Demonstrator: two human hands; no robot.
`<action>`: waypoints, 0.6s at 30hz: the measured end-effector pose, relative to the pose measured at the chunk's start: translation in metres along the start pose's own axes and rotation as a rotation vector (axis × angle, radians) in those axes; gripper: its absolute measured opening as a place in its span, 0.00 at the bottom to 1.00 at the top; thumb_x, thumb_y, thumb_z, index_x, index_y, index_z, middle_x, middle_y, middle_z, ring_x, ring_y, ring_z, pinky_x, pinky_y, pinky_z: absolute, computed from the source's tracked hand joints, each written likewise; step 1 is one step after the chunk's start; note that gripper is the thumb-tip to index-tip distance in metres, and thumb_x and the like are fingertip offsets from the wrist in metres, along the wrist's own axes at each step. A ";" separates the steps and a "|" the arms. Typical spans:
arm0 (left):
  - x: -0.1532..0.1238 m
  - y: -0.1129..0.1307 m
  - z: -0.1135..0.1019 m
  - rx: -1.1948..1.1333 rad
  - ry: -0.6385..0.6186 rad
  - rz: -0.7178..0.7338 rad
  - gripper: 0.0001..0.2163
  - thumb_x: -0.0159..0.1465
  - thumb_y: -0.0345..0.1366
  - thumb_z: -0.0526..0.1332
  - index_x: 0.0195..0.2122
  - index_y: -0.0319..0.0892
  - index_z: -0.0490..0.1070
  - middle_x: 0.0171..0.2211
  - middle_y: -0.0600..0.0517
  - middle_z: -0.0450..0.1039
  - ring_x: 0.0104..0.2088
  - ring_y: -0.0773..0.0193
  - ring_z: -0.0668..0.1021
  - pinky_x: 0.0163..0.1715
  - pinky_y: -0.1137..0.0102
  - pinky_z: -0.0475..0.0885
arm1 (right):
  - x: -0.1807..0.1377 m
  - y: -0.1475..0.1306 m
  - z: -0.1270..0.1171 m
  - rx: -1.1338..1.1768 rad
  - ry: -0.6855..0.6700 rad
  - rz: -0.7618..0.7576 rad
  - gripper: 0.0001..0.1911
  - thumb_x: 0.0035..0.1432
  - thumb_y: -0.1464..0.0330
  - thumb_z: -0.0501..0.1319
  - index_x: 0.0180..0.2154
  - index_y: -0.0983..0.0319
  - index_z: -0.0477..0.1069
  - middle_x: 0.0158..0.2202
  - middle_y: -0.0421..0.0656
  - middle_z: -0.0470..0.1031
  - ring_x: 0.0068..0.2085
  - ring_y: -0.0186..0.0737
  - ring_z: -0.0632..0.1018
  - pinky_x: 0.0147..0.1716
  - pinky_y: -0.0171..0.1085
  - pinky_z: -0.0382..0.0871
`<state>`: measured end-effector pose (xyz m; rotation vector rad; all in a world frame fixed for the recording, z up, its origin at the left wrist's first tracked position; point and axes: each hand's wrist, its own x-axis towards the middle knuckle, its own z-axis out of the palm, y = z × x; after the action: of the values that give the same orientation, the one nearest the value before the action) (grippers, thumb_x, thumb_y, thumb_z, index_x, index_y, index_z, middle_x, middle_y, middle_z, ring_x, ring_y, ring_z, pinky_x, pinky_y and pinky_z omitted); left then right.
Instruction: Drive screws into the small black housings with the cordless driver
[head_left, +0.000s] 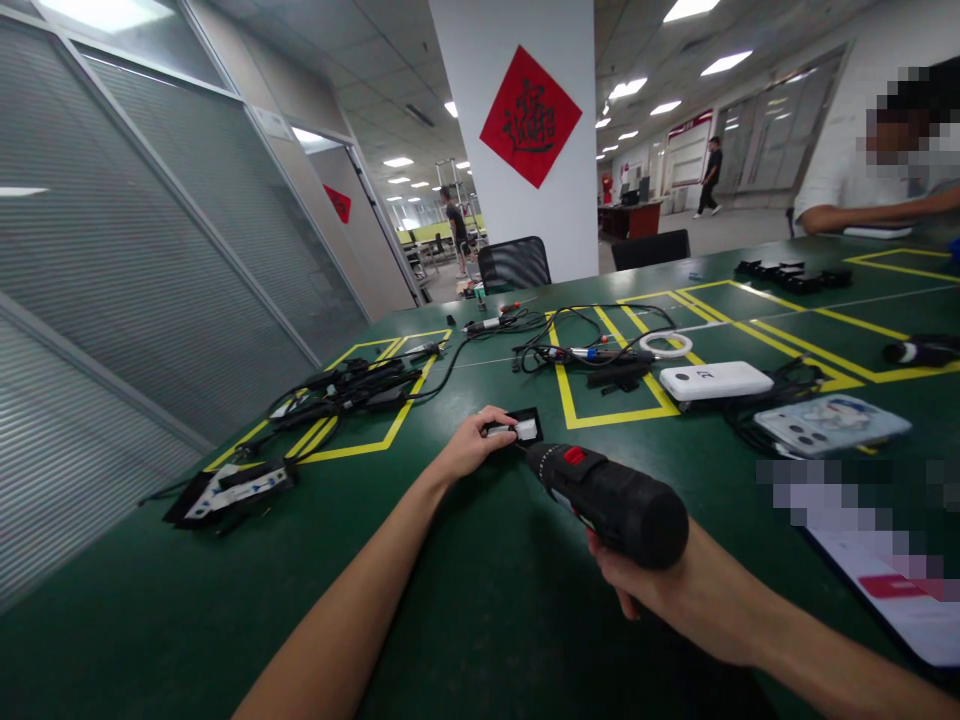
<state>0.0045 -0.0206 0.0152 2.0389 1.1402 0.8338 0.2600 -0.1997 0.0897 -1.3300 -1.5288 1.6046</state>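
Note:
My right hand (637, 575) is wrapped round the grip of a black cordless drill (600, 495) with a red switch on top. The drill's nose points forward and left, its tip close to a small black piece with a white insert (529, 428) on the green table (480, 560). From the left, my left hand (480, 440) closes its fingers on that small piece and holds it against the tabletop. Whether the drill bit touches the piece I cannot make out.
Tangled black cables (352, 385) lie at left, beside a black-and-white strip (232, 490). Across the table are more cables, a white tape ring (666, 345), a white power bank (716, 381), a patterned phone (832, 425) and black parts (795, 275). A person (862, 190) sits at far right.

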 end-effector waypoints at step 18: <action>0.000 -0.004 0.001 -0.005 -0.002 0.013 0.14 0.54 0.41 0.63 0.40 0.41 0.73 0.48 0.47 0.68 0.48 0.58 0.71 0.49 0.64 0.63 | -0.001 0.002 -0.002 -0.039 0.007 -0.043 0.11 0.51 0.74 0.57 0.40 0.64 0.68 0.20 0.34 0.68 0.22 0.30 0.70 0.22 0.29 0.65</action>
<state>0.0034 -0.0195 0.0114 2.0445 1.1244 0.8397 0.2624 -0.2001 0.0879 -1.3131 -1.5813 1.5493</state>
